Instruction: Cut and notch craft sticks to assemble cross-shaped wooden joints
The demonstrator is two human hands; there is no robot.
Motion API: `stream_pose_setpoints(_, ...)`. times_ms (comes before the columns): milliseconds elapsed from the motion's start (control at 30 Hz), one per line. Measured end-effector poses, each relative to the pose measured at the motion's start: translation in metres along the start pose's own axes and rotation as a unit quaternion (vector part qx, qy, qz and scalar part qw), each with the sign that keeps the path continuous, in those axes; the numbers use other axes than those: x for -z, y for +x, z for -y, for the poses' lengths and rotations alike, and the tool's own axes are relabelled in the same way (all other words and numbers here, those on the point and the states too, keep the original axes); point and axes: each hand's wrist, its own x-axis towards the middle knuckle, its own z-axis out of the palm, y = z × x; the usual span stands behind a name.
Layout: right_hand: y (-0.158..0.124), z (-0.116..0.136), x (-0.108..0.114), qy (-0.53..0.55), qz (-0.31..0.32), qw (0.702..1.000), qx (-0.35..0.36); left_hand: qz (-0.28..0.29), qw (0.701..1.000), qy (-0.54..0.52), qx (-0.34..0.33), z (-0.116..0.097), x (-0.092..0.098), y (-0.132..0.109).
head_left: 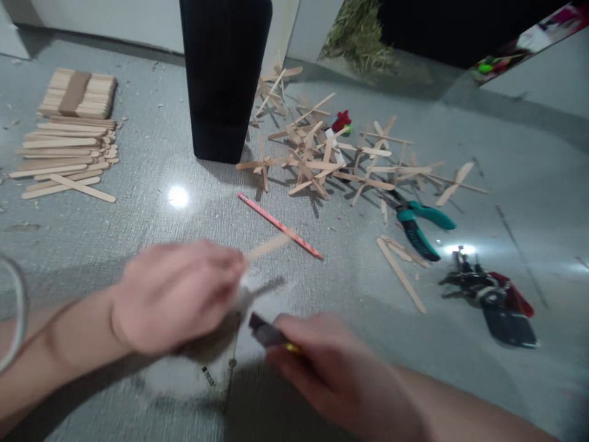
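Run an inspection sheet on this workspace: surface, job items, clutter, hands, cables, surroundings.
Surface: grey floor, wood chips scattered, two glare spots.
Job's things: wooden stick and dark tool, both held, blurred; crossed-stick pieces piled ahead; banded stick bundle and loose sticks far left.
Clutter: red pencil, teal pliers, keys, small red-green object.
Hands: left hand closed on the wooden stick; right hand closed on the dark tool.
Cables: nothing seen; pale loop at left edge, unclear what.
Surroundings: black post, pale wall, dried grass beyond.
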Motion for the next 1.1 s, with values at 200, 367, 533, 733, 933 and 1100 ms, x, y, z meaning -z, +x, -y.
stream_pose_setpoints(200, 0.002, -0.003, 0.006, 0.016, -0.026, 0.999, 0.012, 0.046, 0.993, -0.105, 0.031, 0.006, -0.002, 0.026)
stream_pose_setpoints(367, 0.011, -0.014, 0.016, 0.062, -0.018, 0.998, -0.009, 0.118, 0.925, -0.296, 0.207, 0.007, -0.012, 0.028)
stream_pose_setpoints(533, 0.013, -0.015, 0.015, 0.143, -0.016, 0.987, -0.069, 0.152, 0.884, -0.376, 0.231, 0.009, -0.014, 0.029)
stream_pose_setpoints(733, 0.011, -0.018, 0.014, 0.208, -0.015, 0.975, -0.081, 0.155, 0.904, -0.343, 0.202, 0.010, -0.014, 0.025)
stream_pose_setpoints(933, 0.002, -0.031, 0.011, 0.342, -0.008, 0.940, -0.008, 0.126, 0.985, 0.007, -0.118, 0.006, -0.007, 0.019)
stream_pose_setpoints(1100, -0.001, -0.030, 0.019, 0.387, -0.051, 0.918, 0.065, 0.169, 0.928, 0.117, -0.310, -0.006, -0.005, 0.016)
